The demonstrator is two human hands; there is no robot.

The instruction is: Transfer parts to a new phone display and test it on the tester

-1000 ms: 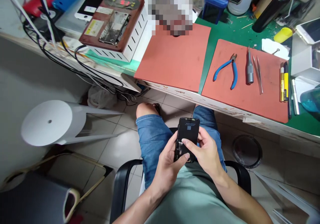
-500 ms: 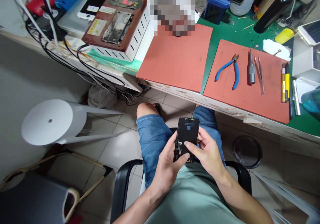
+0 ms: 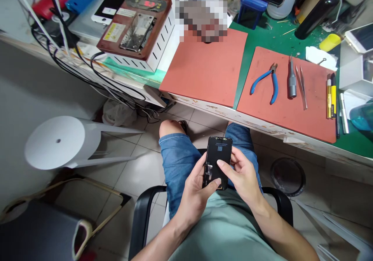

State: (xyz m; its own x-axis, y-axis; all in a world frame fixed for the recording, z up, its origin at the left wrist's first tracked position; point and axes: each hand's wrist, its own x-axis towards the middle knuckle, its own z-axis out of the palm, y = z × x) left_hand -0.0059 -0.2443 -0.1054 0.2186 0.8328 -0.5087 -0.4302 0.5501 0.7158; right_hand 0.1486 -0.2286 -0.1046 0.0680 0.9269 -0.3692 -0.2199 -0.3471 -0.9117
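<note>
A black phone screen assembly (image 3: 219,147) is held upright above my lap, its back with small print and flex connectors towards me. Along its left edge and lower end, my left hand (image 3: 196,187) is closed on it, the thumb lying across the bottom part. My right hand (image 3: 241,172) grips the right edge, with the thumb resting on the middle of the back. Fingers behind the screen are hidden. On the right-hand mat lie blue-handled cutters (image 3: 273,82), a grey screwdriver (image 3: 291,80) and tweezers (image 3: 302,88).
Ahead is a workbench with two reddish-brown mats, the left (image 3: 206,70) and right (image 3: 314,109). A brown-topped machine (image 3: 135,23) stands at the left with cables hanging by it. A white stool (image 3: 55,142) is on my left, a round dark bin (image 3: 288,176) on my right.
My right thumb has moved slightly up the back of the screen, off the silvery connector area. The left hand and the screen stay almost where they were.
</note>
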